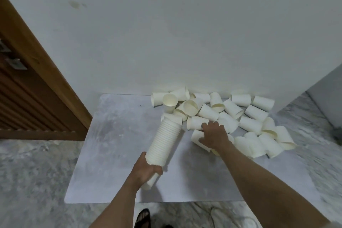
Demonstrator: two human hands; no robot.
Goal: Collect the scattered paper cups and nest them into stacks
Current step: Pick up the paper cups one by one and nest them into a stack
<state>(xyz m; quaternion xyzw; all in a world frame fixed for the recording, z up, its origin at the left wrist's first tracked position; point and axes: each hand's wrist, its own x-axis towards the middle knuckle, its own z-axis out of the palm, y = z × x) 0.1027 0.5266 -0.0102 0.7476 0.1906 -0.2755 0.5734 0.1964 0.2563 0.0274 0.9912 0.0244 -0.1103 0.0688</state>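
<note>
My left hand [147, 170] grips the lower end of a long stack of nested white paper cups [164, 142], which tilts up and away toward the pile. My right hand [214, 134] reaches into the pile, its thumb and fingers curled round a single white cup [198, 138] lying on its side. Several loose white cups [231, 111] lie scattered on their sides along the wall at the back of the grey table [118, 144], with more [259, 144] spilling toward the table's right edge.
A white wall rises directly behind the cups. A wooden door [27, 89] with a metal latch stands at the left. Marble floor surrounds the table. My sandalled foot [142, 218] shows below the table's near edge.
</note>
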